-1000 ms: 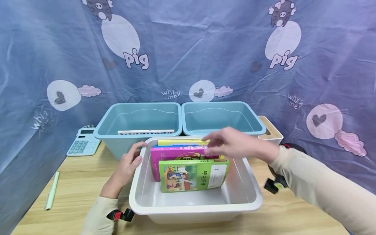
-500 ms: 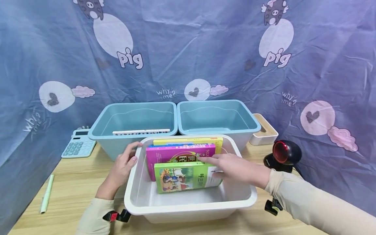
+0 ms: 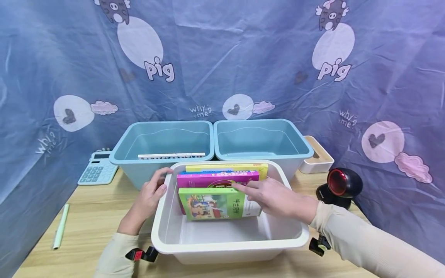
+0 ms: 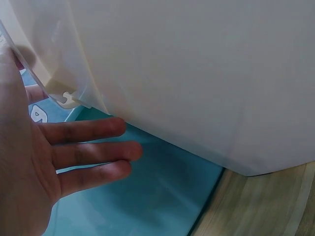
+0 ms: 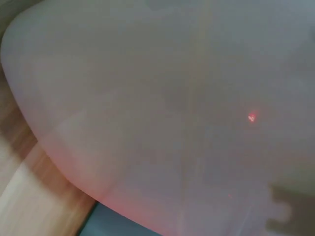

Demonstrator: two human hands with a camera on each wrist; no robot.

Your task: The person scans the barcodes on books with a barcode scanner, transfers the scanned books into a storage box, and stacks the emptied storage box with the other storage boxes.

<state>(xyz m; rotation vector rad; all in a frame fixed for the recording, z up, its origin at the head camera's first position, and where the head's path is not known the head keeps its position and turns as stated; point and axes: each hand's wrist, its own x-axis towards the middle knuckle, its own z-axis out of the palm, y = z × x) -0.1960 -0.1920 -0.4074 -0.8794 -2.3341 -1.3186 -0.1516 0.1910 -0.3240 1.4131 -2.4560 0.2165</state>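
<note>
Inside the white bin (image 3: 229, 247) several books stand upright on their long edges. The green book (image 3: 215, 206), with an illustrated cover, is frontmost; behind it are a purple book (image 3: 194, 180), a blue one (image 3: 208, 171) and a yellow one (image 3: 262, 170). My left hand (image 3: 147, 199) pinches the bin's left rim between thumb and index finger; its other fingers extend outside the wall in the left wrist view. My right hand (image 3: 274, 199) touches the green book's upper right part with fairly straight fingers. The right wrist view shows mostly the bin's outer wall (image 5: 123, 98).
Two blue bins (image 3: 121, 159) (image 3: 260, 156) stand behind, the left one holding a white-edged item (image 3: 172, 156). A calculator (image 3: 99, 170) and a green pen (image 3: 61, 227) lie left. Right are a wood-topped white box (image 3: 316, 166) and a black scanner (image 3: 338, 185) lit red.
My right hand has come from the purple book down to the green book. The green book has shifted left and back toward the others. My left hand stays on the rim.
</note>
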